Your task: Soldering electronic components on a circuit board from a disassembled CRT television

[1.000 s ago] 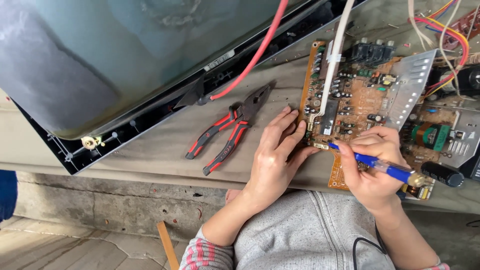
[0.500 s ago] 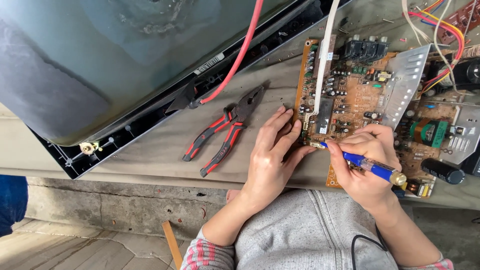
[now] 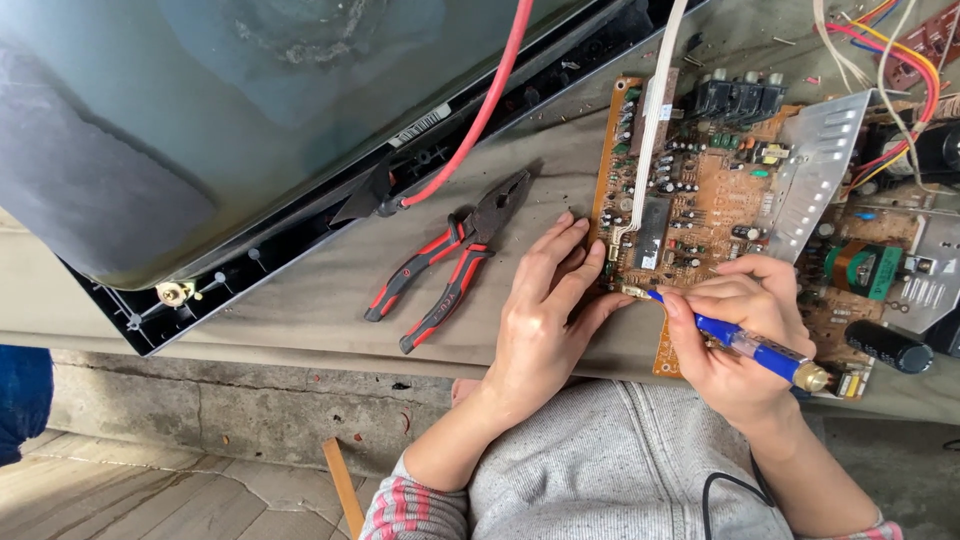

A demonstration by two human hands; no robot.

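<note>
Picture tube (image 3: 250, 110) cut off top-left

We see an evenly bright, soft daylight scene with no hard shadows; only a faint shade lies under the left hand (image 3: 545, 315) and beside the pliers (image 3: 450, 262) at mid frame. In the upper left of the frame the curved glass of the picture tube (image 3: 250, 110) carries a pale, hazy sheen, while the finned metal plate (image 3: 815, 160) at upper right glares light grey. Focus is crisp across the circuit board (image 3: 690, 210), and straight edges bow slightly toward the frame's borders.
</note>
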